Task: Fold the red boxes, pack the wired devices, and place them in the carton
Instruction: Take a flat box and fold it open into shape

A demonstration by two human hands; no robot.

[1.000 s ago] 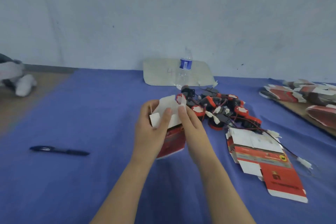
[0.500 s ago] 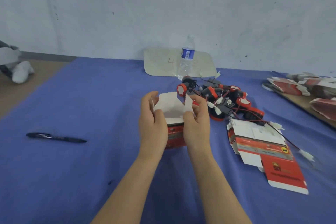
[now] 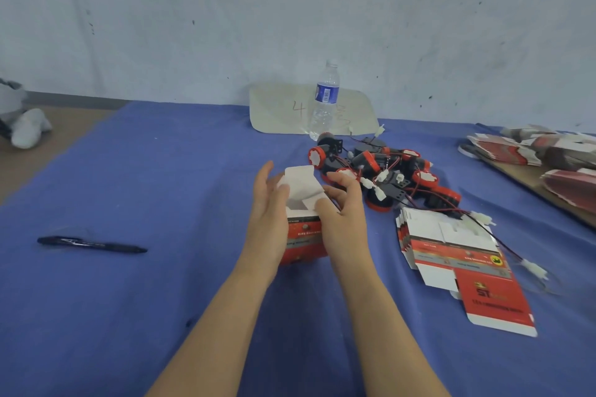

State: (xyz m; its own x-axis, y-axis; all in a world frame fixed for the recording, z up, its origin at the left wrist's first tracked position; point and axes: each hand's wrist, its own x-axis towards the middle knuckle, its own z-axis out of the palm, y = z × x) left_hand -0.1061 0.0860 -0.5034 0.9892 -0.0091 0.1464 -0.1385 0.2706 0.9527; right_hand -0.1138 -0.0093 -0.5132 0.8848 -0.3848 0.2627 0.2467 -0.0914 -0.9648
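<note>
Fig. Box-forming stage. The blue-covered table (image 3: 161, 300) is carrying all the work; no carton is showing in this view. At the right, a stack of flat red boxes (image 3: 451, 251) is lying unfolded, with a lead from the heap of wired devices (image 3: 387, 171) trailing across it. Between the hands, the red box (image 3: 304, 242) is standing upright on the cloth with its top open and its white lid flap (image 3: 301, 184) rising at the far side. The left hand (image 3: 269, 219) is bracing the left wall, fingers straight and slightly apart. The right hand (image 3: 345, 219) is gripping the right wall, fingers curled round the far corner and thumb pressing a small side tab inward. Probable failures, by judgement: the tangled leads are likely to drag neighbouring devices and the flat stack when one device is lifted; the thin card walls are at risk of buckling under a harder squeeze; the bottom closure, hidden here, may be giving way under load; a white connector may be getting trapped beneath the lid.
</note>
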